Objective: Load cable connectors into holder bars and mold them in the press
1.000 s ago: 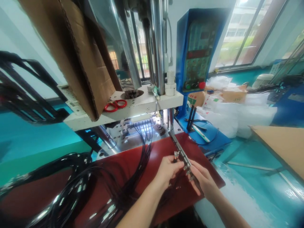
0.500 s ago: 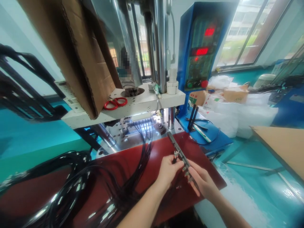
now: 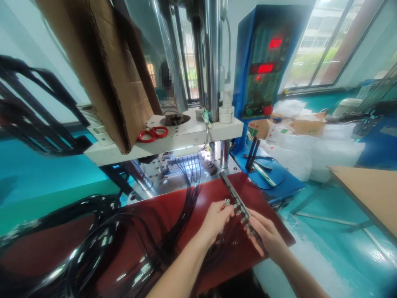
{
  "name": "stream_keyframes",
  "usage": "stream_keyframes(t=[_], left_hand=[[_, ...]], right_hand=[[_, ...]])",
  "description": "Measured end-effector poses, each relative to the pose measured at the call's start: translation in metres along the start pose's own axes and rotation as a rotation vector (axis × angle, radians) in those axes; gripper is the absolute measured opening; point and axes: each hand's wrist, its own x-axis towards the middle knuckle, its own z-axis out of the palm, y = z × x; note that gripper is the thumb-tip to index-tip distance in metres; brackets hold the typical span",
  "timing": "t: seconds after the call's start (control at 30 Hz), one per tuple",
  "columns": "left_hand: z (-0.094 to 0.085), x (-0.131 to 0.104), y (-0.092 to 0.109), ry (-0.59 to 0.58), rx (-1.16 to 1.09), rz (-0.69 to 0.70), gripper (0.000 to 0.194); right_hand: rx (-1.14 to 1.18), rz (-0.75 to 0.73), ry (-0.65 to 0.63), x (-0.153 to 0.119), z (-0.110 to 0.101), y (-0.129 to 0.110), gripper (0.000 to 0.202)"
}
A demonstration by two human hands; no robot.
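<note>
My right hand is wrapped round the lower part of a long dark metal bar, which lies slanted above the red-brown table. Several small metal connectors sit in a row along the bar's left side. Just left of the bar, my left hand pinches a small metal connector between thumb and fingers. Black cables run from the lit press plate over the table to the left of my hands.
Red-handled scissors and a cardboard box rest on the white press platform. A blue control box stands behind. Pliers lie on a blue surface at right. Coiled black cables cover the table's left side.
My left hand has shifted slightly left and down with the connector, and another connector now shows on the bar near its fingertips. My right hand and the bar have moved slightly right.
</note>
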Motion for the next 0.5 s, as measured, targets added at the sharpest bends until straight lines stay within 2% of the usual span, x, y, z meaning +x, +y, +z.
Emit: stream_keyframes(t=[0.17, 0.33, 0.5], left_hand=[[0.0, 0.004, -0.001, 0.069, 0.015, 0.062, 0.02], [-0.003, 0.006, -0.008, 0.09, 0.042, 0.118, 0.021], [-0.008, 0.003, -0.011, 0.022, 0.007, 0.125, 0.027]], right_hand=[[-0.066, 0.018, -0.081, 0.001, -0.002, 0.0, 0.055], [-0.197, 0.032, -0.065, 0.003, -0.001, 0.013, 0.06], [-0.222, 0.023, -0.05, 0.002, 0.002, 0.011, 0.059]])
